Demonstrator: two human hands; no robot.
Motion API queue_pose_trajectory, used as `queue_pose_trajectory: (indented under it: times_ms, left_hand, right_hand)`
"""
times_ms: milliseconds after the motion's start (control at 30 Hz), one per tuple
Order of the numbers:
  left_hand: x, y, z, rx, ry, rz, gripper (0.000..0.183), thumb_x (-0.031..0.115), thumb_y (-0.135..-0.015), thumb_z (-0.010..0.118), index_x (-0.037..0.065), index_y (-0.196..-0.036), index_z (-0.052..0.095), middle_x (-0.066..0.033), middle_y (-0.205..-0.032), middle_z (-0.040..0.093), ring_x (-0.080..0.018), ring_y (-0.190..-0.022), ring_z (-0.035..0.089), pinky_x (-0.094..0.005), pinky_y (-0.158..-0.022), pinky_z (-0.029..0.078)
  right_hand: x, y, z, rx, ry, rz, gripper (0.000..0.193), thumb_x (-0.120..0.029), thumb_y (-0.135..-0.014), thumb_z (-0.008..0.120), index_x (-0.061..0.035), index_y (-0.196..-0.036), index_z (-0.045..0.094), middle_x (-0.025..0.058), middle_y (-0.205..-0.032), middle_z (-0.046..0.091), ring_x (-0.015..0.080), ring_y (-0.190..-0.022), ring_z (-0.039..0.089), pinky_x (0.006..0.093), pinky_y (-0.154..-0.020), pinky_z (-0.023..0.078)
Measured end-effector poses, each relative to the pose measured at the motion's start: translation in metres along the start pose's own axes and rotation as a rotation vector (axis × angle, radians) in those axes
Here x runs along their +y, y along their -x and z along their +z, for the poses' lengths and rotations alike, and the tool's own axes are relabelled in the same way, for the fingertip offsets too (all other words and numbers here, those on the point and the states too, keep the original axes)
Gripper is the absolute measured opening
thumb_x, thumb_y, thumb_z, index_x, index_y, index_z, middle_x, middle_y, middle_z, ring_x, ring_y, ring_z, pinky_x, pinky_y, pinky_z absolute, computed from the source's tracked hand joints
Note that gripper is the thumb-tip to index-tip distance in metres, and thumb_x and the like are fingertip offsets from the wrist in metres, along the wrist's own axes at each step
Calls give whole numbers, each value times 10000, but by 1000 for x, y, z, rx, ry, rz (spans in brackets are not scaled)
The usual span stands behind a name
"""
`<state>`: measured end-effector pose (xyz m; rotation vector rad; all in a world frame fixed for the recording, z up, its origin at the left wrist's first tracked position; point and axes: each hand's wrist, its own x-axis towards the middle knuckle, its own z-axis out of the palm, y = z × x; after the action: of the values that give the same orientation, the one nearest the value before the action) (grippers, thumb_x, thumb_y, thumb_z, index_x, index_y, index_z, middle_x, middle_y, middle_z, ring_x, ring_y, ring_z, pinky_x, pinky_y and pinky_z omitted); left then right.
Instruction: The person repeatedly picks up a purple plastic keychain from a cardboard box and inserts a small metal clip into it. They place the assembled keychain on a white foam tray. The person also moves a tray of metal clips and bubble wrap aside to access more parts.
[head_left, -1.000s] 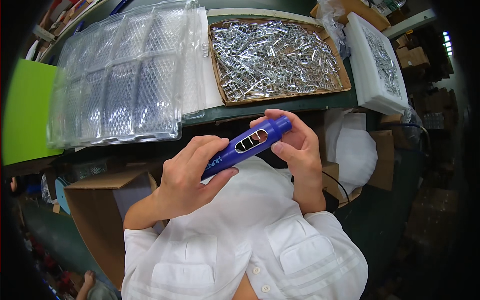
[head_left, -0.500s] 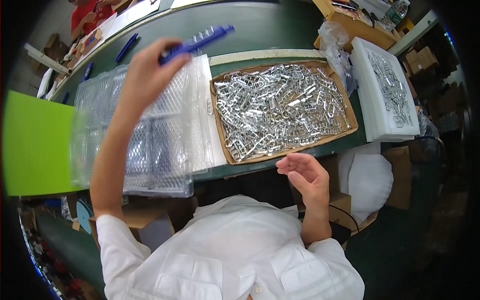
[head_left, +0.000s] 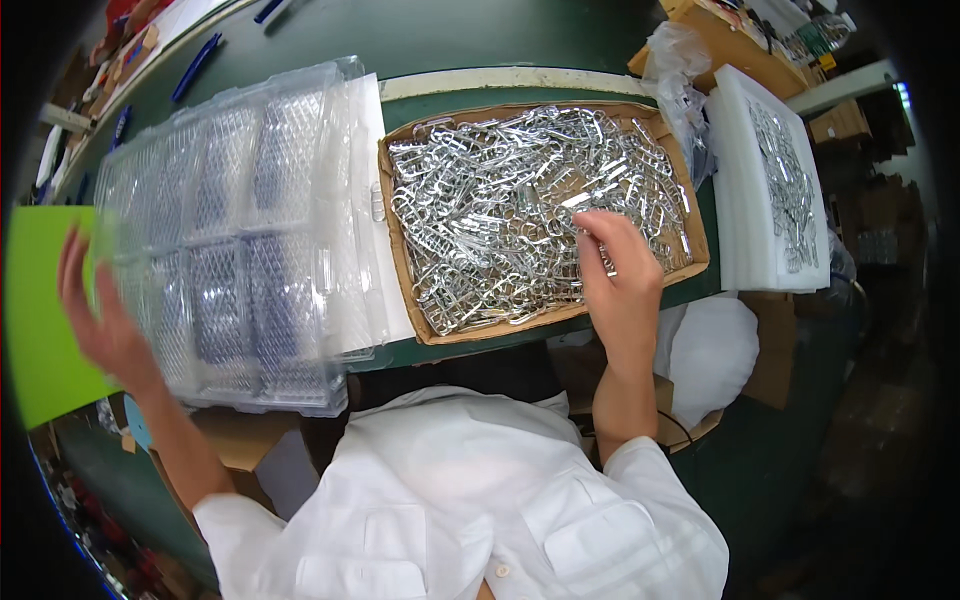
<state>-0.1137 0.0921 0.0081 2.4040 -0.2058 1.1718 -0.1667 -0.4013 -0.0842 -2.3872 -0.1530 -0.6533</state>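
My left hand (head_left: 105, 315) is empty and blurred, its fingers spread, over the seam between a lime-green sheet (head_left: 45, 330) and a stack of clear plastic trays (head_left: 225, 240). Over the right part of a shallow cardboard box (head_left: 392, 235), my right hand (head_left: 622, 265) has thumb and fingers pinched together. A bit of silver metal shows between those fingers, too small to make out. Loose, shiny metal clips (head_left: 480, 220) fill the box in a tangled heap. At the far left of the table lie several dark blue strips, one of them a blue strip (head_left: 196, 67) set at a slant.
A stack of white foam sheets (head_left: 735, 190) with metal pieces on top stands right of the box. Behind it are a crumpled clear bag (head_left: 672, 75) and a wooden box (head_left: 705, 35). Part of a person in red shows at the far left corner.
My left hand has let go of the blue strip with silver pieces and swung back to the left. My right hand has moved from the box's near edge in over the clips, fingers closing.
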Motion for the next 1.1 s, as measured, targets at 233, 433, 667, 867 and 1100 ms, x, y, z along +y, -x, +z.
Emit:
queue_pose_trajectory:
  times_ms: [233, 433, 667, 867, 1100]
  left_hand:
    - [-48, 271, -205, 174, -327, -732, 256, 44, -1060, 603, -45, -1287, 679, -127, -1303, 711, -229, -1170, 666, -365, -1070, 521]
    - [-56, 465, -281, -204, -381, -1238, 268, 127, -979, 682, 18, -1214, 749, -130, -1090, 781, -250, -966, 747, -384, -900, 588]
    - [-25, 606, -294, -1105, -615, -1435, 372, 327, -953, 709, 80, -1228, 750, -174, -1282, 738, -361, -1210, 693, -477, -1000, 553]
    - [-15, 673, -307, -1059, -504, -1368, 379, 295, -929, 733, 64, -1229, 736, -174, -1231, 736, -398, -1159, 686, -493, -980, 542]
    - [-46, 643, -316, -565, -503, -1405, 304, 220, -932, 763, 13, -1147, 702, -203, -1107, 739, -379, -1061, 721, -465, -895, 568]
  right_hand:
    - [4, -74, 56, -318, 168, -393, 315, -1, -943, 686, -77, -1247, 718, 148, -1222, 740, 341, -1125, 707, 437, -959, 580]
    - [41, -68, 69, -433, 387, -483, 194, -118, -999, 706, -84, -1185, 746, 126, -1219, 736, 334, -1093, 717, 394, -919, 577]
    - [44, -70, 54, -596, 290, -114, 306, -137, -1001, 733, -24, -1283, 700, 113, -1124, 727, 230, -1012, 697, 367, -916, 547]
    - [63, -56, 41, -513, 98, 185, 384, -194, -1053, 698, 60, -1339, 674, 91, -1174, 734, 160, -1049, 661, 309, -943, 524]
    - [41, -41, 25, -287, -68, 311, 425, -237, -1076, 672, 11, -1421, 662, 89, -1243, 716, 154, -1119, 655, 296, -998, 517]
